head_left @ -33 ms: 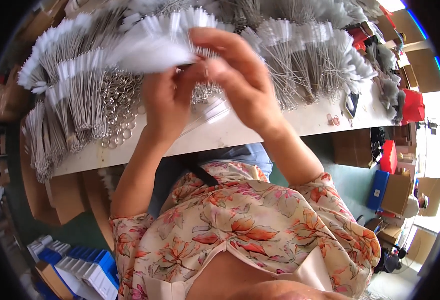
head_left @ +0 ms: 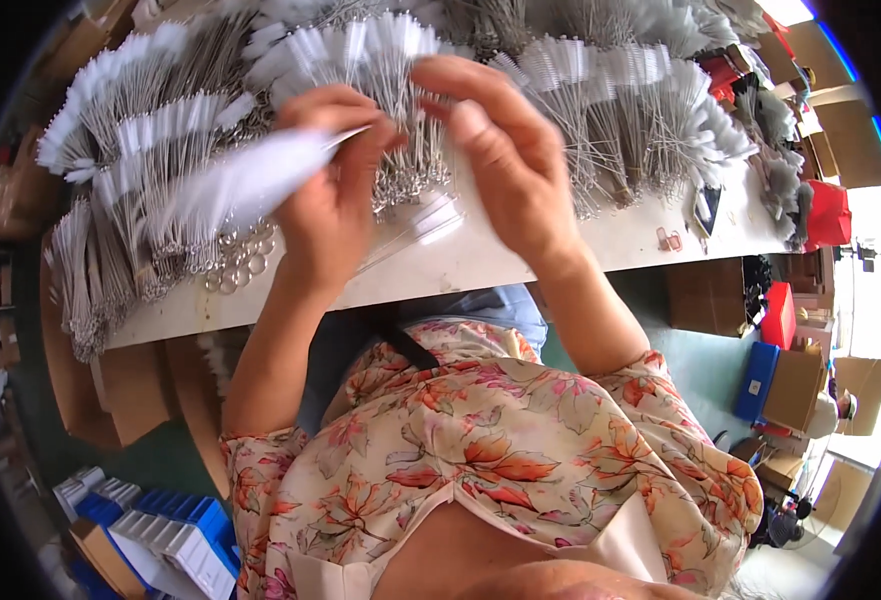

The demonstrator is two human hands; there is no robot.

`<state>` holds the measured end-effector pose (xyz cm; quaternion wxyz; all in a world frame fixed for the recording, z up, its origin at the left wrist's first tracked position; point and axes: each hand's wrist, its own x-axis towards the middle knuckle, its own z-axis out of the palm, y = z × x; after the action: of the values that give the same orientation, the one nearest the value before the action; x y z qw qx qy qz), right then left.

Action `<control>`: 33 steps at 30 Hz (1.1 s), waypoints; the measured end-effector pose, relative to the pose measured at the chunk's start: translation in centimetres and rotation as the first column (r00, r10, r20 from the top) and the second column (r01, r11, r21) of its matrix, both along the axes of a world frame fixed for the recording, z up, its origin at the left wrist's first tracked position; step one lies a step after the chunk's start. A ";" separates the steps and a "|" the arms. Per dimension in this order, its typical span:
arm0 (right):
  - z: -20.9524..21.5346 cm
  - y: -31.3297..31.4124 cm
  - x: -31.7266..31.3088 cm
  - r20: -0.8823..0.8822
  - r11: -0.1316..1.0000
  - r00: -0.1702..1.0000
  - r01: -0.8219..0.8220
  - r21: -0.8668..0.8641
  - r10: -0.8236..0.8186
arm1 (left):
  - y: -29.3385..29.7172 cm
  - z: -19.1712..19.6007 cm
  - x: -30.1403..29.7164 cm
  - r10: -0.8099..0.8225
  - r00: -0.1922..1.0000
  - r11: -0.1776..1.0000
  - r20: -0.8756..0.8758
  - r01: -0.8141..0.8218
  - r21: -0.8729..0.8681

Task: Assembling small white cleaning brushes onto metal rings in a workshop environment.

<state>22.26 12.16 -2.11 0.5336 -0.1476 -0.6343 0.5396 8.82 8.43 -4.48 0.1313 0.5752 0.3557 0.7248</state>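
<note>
My left hand (head_left: 325, 190) is raised over the table, its fingers pinched around the wire of a white-bristled tube brush (head_left: 235, 180). The bristle head points left and down, blurred by motion. To its right, my right hand (head_left: 505, 160) has thumb and fingers apart, and I see nothing between them. Behind both hands stands a bundle of tube brushes (head_left: 385, 75), white heads away from me and looped wire ends nearer. A few loose brushes (head_left: 437, 218) lie flat on the white tabletop (head_left: 400, 268) between my forearms.
Metal rings (head_left: 245, 268) lie in a heap by the left bundles. More brush bundles (head_left: 630, 110) fill the table's far side. A small reddish clip-like piece (head_left: 668, 240) and a dark triangular object (head_left: 703, 210) sit at right. A cardboard box (head_left: 705, 297) stands below the table's right end.
The brush in my left hand has swung down and leftward. My right hand has moved slightly right, away from the left hand, and its fingers have spread.
</note>
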 end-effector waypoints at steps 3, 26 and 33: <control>-3.7 0.7 1.5 0.057 0.913 0.988 -0.107 -0.394 0.141 | -2.4 2.0 -1.1 0.118 0.856 0.993 -0.504 -0.095 0.072; -5.4 -4.2 2.5 0.794 0.875 0.396 -0.352 -0.332 0.461 | -11.0 -8.9 -0.3 -0.066 0.939 0.944 -0.338 -0.051 -0.327; -4.7 -2.7 3.4 0.845 0.883 0.322 -0.353 -0.311 0.427 | -13.0 -6.0 -4.2 0.140 0.816 0.897 -0.561 -0.344 -0.276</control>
<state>25.63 9.44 -6.82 -0.0376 -0.2727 -0.8149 0.5101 4.61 -4.55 -10.50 0.0380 0.6660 0.5775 0.4706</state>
